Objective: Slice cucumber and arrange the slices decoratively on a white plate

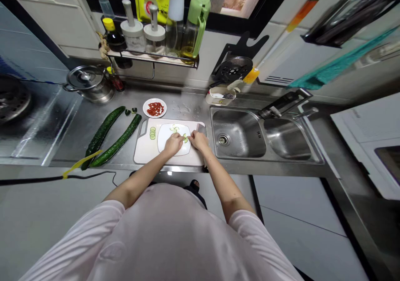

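On the counter a pale cutting board (145,149) holds a white square-shaped plate (167,131). My left hand (174,143) is over the plate, its fingers pinched at a small group of cucumber slices (185,139). From the other side my right hand (199,140) closes its fingertips on the same slices at the plate's right edge. A second little fan of cucumber slices (174,128) lies near the plate's far rim. To the left, a short row of cucumber slices (153,133) rests on the board. A knife (201,128) lies along the board's right side, partly hidden by my right hand and forearm.
Two long cucumbers (120,142) lie left of the board, with cut cucumber ends (134,110) beyond them. A small plate (164,103) of chopped red bits stands behind the board. The double sink (239,135) is at right, a steel pot (90,85) at back left.
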The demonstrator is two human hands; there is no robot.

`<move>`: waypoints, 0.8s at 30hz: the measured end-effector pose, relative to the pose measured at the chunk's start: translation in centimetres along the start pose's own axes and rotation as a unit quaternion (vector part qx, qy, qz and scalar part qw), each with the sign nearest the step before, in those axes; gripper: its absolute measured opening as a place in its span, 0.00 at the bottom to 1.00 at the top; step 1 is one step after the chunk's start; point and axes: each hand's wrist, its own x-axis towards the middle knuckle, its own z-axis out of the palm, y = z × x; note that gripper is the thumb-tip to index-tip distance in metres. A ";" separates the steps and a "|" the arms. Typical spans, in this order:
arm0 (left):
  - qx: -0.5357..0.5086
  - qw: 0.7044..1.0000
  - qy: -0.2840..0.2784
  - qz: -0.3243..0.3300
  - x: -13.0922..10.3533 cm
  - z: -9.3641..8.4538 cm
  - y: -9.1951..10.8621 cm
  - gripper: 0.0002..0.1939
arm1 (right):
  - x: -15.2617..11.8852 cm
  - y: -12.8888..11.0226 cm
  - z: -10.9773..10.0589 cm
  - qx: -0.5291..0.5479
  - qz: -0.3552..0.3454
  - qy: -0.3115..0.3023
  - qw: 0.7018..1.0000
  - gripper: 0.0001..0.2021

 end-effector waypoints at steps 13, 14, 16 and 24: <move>0.081 0.995 -0.013 0.056 -0.4 0.4 -0.2 0.17 | 0.1 0.0 0.9 -0.015 -0.002 0.024 1.000 0.14; 0.080 0.995 -0.012 0.055 -0.4 0.4 -0.3 0.17 | 0.1 0.1 1.0 -0.013 -0.003 0.024 1.000 0.15; 0.079 0.995 -0.009 0.053 -0.4 0.5 -0.3 0.17 | 0.1 0.2 1.1 -0.007 -0.006 0.027 1.000 0.15; 0.074 0.996 -0.006 0.045 -0.1 0.4 -0.2 0.16 | 0.4 0.6 0.9 0.024 -0.007 0.039 0.999 0.12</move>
